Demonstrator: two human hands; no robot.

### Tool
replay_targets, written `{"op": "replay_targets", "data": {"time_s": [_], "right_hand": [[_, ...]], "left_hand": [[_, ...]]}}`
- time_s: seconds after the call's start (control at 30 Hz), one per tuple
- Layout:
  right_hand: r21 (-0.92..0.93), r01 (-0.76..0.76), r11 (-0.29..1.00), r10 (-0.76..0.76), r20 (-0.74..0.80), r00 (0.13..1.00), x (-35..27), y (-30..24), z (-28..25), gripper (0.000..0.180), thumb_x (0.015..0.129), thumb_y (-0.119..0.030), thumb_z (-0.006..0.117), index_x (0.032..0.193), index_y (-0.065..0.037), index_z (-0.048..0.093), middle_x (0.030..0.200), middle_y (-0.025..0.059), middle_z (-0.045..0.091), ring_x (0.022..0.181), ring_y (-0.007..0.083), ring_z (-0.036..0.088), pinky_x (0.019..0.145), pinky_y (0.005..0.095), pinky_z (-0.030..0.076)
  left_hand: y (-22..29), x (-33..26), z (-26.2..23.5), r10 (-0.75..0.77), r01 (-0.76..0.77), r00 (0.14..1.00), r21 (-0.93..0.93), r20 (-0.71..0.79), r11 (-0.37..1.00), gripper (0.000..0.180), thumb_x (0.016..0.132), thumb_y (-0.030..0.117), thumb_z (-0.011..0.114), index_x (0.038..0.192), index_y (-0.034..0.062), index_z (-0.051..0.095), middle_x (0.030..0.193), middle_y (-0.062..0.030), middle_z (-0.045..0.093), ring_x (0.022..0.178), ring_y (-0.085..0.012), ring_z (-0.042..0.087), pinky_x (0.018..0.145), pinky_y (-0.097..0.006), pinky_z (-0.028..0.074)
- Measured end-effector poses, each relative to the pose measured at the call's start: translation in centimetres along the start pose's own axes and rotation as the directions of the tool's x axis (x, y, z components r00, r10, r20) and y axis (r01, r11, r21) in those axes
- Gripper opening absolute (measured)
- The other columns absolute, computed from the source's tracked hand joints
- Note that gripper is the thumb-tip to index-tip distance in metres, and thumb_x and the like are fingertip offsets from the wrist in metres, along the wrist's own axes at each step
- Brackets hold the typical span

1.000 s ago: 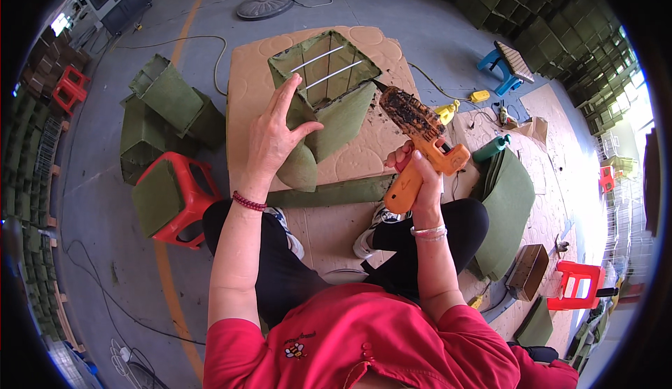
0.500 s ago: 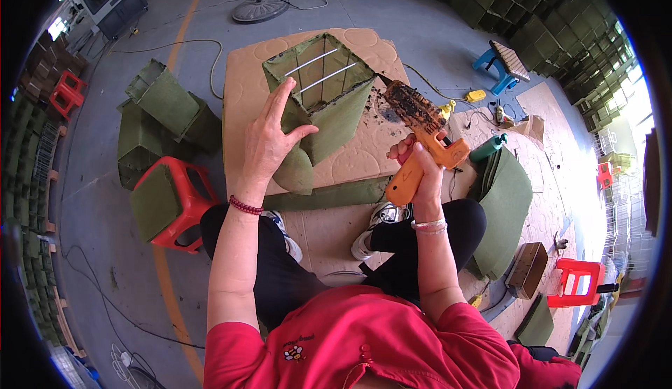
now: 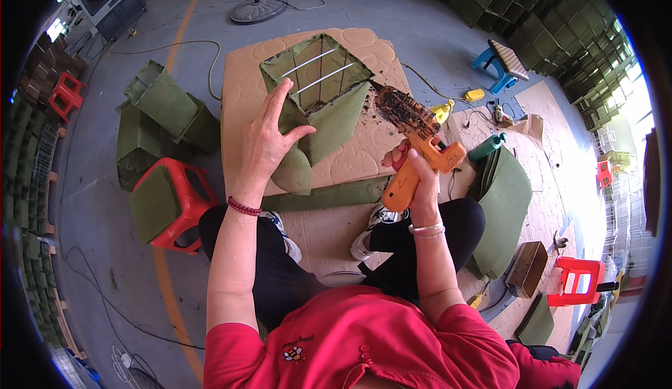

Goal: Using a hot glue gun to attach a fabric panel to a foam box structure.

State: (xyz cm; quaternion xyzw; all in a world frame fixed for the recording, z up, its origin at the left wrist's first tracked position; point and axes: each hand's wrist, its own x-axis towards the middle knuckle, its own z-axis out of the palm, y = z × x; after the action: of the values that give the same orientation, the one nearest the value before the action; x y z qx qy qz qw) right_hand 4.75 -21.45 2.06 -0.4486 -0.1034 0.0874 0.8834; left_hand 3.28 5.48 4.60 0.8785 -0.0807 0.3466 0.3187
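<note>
An open-topped box of green felt (image 3: 341, 124) stands on the cardboard, with two white rods across its opening and dark glue along the rim. My left hand (image 3: 264, 140) lies along its near left side, fingers stretched and thumb apart. Wrapped round the handle of an orange glue gun (image 3: 441, 154) is my right hand (image 3: 420, 182). The gun's front is caked with dark residue, and its nozzle points at the right corner of the box rim; whether it touches is too small to tell. A rounded green felt piece (image 3: 292, 173) sits below the left hand.
Red stool (image 3: 183, 203) with felt on it and green boxes (image 3: 162, 105) stand at left. At right are stacked felt sheets (image 3: 505, 210), a green bottle (image 3: 488, 147), a brown box (image 3: 526, 270) and a blue stool (image 3: 499, 66). Cords cross the floor.
The glue gun and my right hand have shifted slightly left, and the gun has turned a little. The felt box has moved a touch left; my left hand stays by it.
</note>
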Motion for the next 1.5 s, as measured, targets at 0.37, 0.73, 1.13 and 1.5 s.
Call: {"op": "replay_targets", "data": {"time_s": [0.37,0.73,1.13,1.5], "right_hand": [[0.069,0.003,0.998,-0.002,-0.007,1.0,-0.6,0.5,0.6,0.018,0.087,-0.014,0.056,0.097,0.001,0.053,0.081,0.0083,0.056,0.078,0.0236,0.058,0.075,0.0345,0.046],[0.116,-0.094,0.989,0.082,0.102,0.991,-1.2,1.0,0.9,0.02,0.085,-0.012,0.057,0.098,0.002,0.052,0.084,0.0104,0.055,0.08,0.0252,0.058,0.076,0.0373,0.047],[0.053,0.015,0.998,-0.015,-0.005,1.0,0.5,0.6,-0.4,0.025,0.085,-0.015,0.056,0.101,0.002,0.048,0.086,0.0118,0.052,0.081,0.0245,0.053,0.075,0.0408,0.046],[-0.026,-0.023,0.999,0.023,-0.003,1.0,0.1,0.3,-0.6,0.025,0.084,-0.017,0.056,0.1,0.001,0.049,0.085,0.0108,0.051,0.079,0.0246,0.053,0.074,0.0393,0.045]], "left_hand": [[0.0,0.0,0.0,0.049,-0.048,0.998,0.045,-0.029,0.998,0.088,0.065,0.027,0.082,0.139,0.0125,0.037,0.131,-0.0096,0.053,0.111,-0.0284,0.059,0.085,-0.037,0.054],[-0.2,0.1,-0.1,0.049,-0.048,0.998,0.034,-0.026,0.998,0.089,0.064,0.027,0.082,0.14,0.0129,0.037,0.131,-0.0096,0.054,0.111,-0.0282,0.059,0.085,-0.037,0.055],[0.0,0.0,0.1,0.042,-0.04,0.999,0.046,-0.03,0.998,0.091,0.063,0.034,0.082,0.14,0.013,0.037,0.129,-0.0096,0.055,0.105,-0.0288,0.062,0.079,-0.037,0.056],[-0.1,0.1,0.2,0.048,-0.046,0.998,0.051,-0.036,0.998,0.09,0.063,0.031,0.082,0.139,0.0115,0.038,0.131,-0.0086,0.054,0.108,-0.028,0.06,0.081,-0.037,0.056]]}}
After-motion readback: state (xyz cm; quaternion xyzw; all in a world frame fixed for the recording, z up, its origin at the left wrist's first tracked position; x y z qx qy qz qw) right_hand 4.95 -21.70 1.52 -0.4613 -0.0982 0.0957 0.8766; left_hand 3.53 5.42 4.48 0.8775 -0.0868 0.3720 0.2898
